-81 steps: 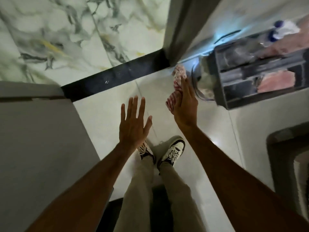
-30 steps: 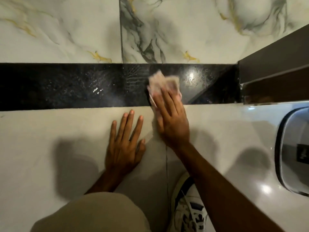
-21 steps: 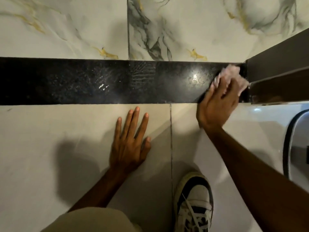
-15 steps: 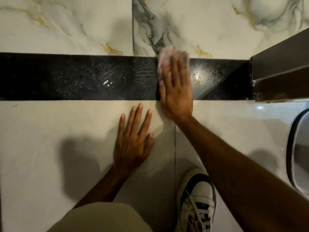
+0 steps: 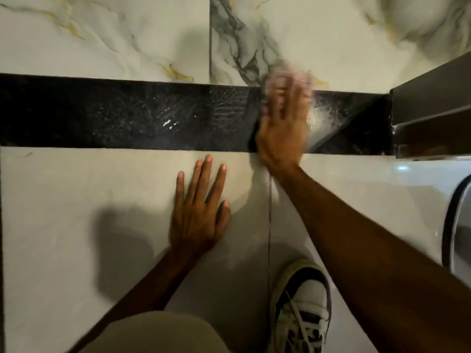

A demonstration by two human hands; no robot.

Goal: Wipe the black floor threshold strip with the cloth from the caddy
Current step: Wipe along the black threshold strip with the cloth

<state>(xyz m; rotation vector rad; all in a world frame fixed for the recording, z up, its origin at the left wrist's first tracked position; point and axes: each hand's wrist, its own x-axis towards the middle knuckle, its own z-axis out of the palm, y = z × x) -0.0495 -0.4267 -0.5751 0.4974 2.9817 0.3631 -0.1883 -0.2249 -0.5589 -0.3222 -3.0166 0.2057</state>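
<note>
The black threshold strip [image 5: 127,115] runs across the floor from left to right, dusty with pale smears and specks at its middle. My right hand [image 5: 281,131] lies flat on the strip right of centre, blurred, pressing a pinkish cloth [image 5: 283,75] whose edge shows past my fingertips over the strip's far edge. My left hand [image 5: 198,215] rests flat on the pale tile just below the strip, fingers spread, holding nothing.
Marbled tiles [image 5: 102,34] lie beyond the strip. A dark door frame [image 5: 433,108] blocks the strip's right end. The caddy's curved rim [image 5: 451,225] shows at the right edge. My shoe [image 5: 303,307] and bent knee [image 5: 158,332] are at the bottom.
My right hand with the cloth went from mid-strip to the door frame and back towards the middle. It is blurred now. My left hand has stayed on the tile.
</note>
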